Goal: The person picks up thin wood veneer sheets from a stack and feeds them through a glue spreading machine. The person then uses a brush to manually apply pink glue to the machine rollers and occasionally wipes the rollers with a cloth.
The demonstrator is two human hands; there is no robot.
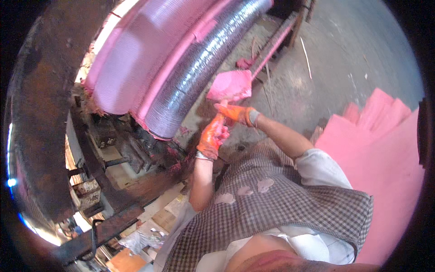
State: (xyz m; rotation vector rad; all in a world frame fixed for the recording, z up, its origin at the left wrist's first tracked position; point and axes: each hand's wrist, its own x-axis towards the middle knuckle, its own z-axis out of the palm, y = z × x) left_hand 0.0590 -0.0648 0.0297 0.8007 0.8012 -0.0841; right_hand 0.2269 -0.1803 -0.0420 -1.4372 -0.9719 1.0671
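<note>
A flat pink piece, roughly four-sided with a ragged lower edge, narrows to a stem at my hands. My right hand, in an orange glove, is closed around the stem just under the flat part. Below it, my left hand, also orange-gloved and smeared with pink, is closed on the lower end; its fingers partly hide what they grip. Just beyond my hands lies a dark, shiny roller. A larger pink-coated roller runs alongside it to the left.
Dark metal framework with pink scraps stands at the left, below the rollers. Stacked pink sheets spread at my right. Thin strips lie on the grey concrete floor. Crumpled clear plastic is at lower left.
</note>
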